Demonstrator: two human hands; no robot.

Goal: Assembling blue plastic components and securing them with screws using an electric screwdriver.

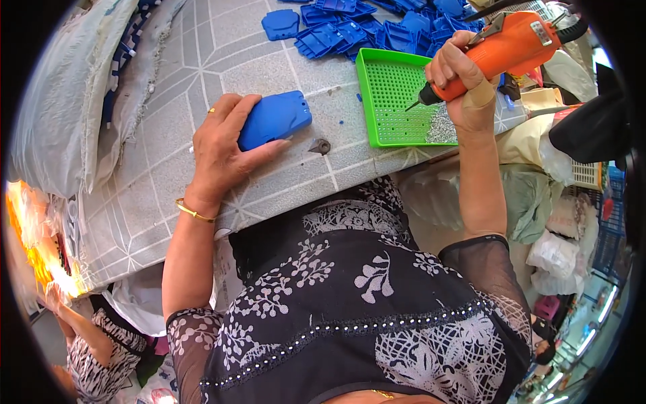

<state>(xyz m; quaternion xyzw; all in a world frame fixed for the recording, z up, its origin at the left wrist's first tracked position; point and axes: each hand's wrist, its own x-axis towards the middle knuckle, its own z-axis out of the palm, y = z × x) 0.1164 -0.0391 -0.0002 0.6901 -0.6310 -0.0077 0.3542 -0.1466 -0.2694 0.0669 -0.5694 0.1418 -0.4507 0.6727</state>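
Observation:
My left hand is closed round a blue plastic case that rests on the table, thumb along its near side and fingers over its left end. Raised above a green perforated tray, my right hand grips an orange electric screwdriver. The tool's thin bit points down and left, over the tray and apart from the case. Small silvery screws lie heaped in the tray's near right corner, partly hidden by my right wrist. A small dark pointed metal piece lies just right of the case.
Many blue plastic parts are piled at the table's far side. White woven sacks stand along the left. The patterned tabletop ends in front of my body. Another person works at lower left. Bags and crates fill the right.

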